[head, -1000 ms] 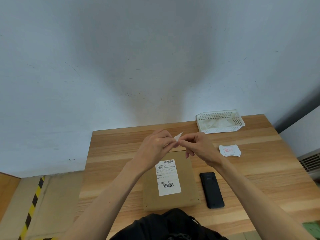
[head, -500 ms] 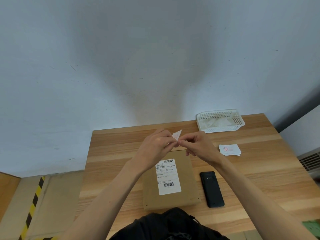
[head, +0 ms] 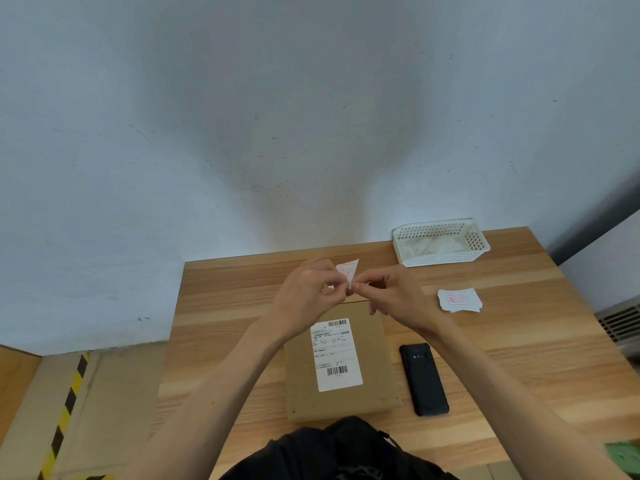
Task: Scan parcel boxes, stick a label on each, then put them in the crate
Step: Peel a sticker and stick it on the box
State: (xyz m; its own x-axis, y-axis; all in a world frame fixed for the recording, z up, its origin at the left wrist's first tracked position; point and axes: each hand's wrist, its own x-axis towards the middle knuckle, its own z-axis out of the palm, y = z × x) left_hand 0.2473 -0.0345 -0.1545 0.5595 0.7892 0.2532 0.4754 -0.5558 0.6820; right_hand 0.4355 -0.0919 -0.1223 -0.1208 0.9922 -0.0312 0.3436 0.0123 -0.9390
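Observation:
A flat brown parcel box (head: 374, 368) lies on the wooden table (head: 519, 358) in front of me, a white shipping label with barcodes (head: 336, 355) stuck on its top. Above the box's far edge my left hand (head: 308, 296) and my right hand (head: 394, 296) meet fingertip to fingertip, both pinching a small white label with red print (head: 347, 271) that stands up between them. A black handheld scanner (head: 424, 379) lies face down just right of the box.
A small stack of white labels with red characters (head: 459, 300) lies on the table to the right. A white perforated plastic basket (head: 440, 242) with crumpled backing paper stands at the far right edge by the wall. Yellow-black floor tape (head: 67, 410) runs at left.
The small label has come further up between my fingertips and shows more of its red print. Both hands stay in about the same place above the box.

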